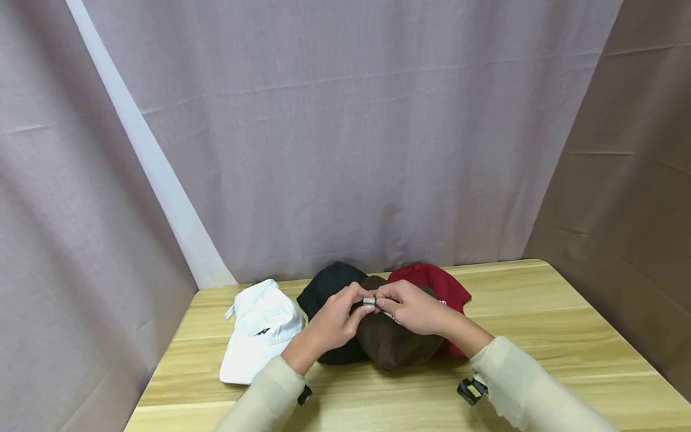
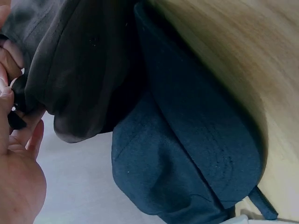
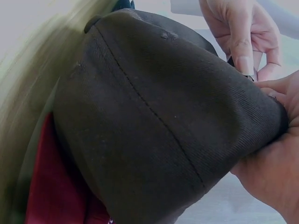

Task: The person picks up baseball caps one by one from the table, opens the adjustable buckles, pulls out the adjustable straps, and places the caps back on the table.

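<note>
A dark brown cap [image 1: 388, 345] hangs between both hands, its crown toward the wearer in the head view. At its back band, a small silvery buckle [image 1: 369, 300] shows between the fingertips of the two hands. My left hand [image 1: 336, 318] pinches the strap end with thumb and forefinger; in the left wrist view a black strap [image 2: 19, 91] lies at those fingers. My right hand [image 1: 414, 308] grips the cap's edge beside the buckle, its thumb on top. The right wrist view is mostly filled by the brown crown [image 3: 140, 112], which hides part of the right fingers.
Behind the brown cap lie a black cap [image 1: 332, 285] on the left and a dark red cap [image 1: 432, 278] on the right. A white cap [image 1: 259, 336] sits farther left on the wooden table [image 1: 540, 336]. Curtains [image 1: 378, 150] rise behind and beside the table.
</note>
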Action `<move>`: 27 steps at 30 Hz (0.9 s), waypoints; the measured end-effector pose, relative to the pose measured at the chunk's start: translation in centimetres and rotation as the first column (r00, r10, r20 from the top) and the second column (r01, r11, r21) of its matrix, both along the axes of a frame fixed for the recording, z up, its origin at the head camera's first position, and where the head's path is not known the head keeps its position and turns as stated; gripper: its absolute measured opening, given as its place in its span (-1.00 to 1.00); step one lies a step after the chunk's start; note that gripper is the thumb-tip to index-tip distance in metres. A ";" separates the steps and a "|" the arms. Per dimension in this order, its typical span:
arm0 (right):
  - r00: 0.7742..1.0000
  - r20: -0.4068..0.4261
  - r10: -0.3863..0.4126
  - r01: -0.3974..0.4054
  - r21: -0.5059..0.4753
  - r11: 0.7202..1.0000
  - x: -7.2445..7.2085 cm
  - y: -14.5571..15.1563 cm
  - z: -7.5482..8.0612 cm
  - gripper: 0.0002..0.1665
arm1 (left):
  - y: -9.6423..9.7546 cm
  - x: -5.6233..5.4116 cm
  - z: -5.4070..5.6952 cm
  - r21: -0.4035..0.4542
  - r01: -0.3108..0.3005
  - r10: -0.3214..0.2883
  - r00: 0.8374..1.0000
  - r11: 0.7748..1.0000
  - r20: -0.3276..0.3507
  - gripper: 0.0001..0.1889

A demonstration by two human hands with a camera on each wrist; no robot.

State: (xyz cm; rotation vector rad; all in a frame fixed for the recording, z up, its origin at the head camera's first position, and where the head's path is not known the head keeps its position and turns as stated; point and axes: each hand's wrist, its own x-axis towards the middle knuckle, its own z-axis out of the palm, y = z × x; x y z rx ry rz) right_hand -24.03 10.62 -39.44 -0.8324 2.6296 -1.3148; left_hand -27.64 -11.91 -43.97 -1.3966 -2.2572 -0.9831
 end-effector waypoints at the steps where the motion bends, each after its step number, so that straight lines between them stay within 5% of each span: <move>1: 1.000 0.000 0.005 -0.005 0.006 1.000 0.0 0.0 0.0 -0.79 | 0.0 0.0 0.0 0.004 0.006 -0.006 1.000 1.000 0.011 -0.82; 11: 1.000 0.001 0.001 -0.001 0.059 0.998 0.2 0.0 -0.2 -0.77 | -0.2 0.1 -0.1 0.010 0.018 -0.018 1.000 1.000 0.026 -0.82; 19: 0.996 0.090 -0.025 0.018 0.072 0.997 0.4 -0.1 0.5 -0.61 | 0.1 0.3 0.0 0.003 0.019 -0.019 1.000 1.000 0.023 -0.82; 27: 0.995 0.077 -0.070 0.072 -0.018 0.997 0.0 -0.3 0.2 -0.57 | 0.4 0.3 -0.1 0.045 0.022 -0.025 0.998 0.999 0.057 -0.83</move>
